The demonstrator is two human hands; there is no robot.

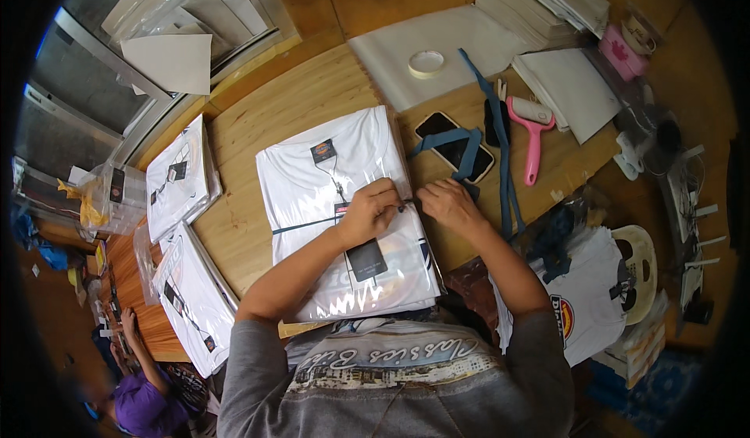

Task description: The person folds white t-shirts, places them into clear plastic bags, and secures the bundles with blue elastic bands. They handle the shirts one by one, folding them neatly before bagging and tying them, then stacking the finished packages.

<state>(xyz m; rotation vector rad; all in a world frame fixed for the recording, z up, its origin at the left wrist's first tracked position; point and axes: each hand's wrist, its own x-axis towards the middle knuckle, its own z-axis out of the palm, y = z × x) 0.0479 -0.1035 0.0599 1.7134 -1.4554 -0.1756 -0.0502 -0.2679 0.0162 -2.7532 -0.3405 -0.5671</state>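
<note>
A stack of folded white T-shirts [312, 180] in clear plastic bags lies on the table in front of me, black hang tags showing through the top bag. A dark teal strip [301, 226] runs across the stack's middle and passes under my left forearm. At the stack's right edge my left hand [370, 211] is closed, its fingers pinching the strip. Just right of that edge, my right hand [453, 208] is also closed on the strip, close to the left one. The fingers partly hide the strip's ends between the hands.
More bagged white shirts [191, 297] lie at the left. Loose teal strips [504, 157], a phone [447, 135] and a pink lint roller [533, 145] lie at the right. A tape roll [426, 64] rests farther back. Another person [144, 395] in purple works at lower left.
</note>
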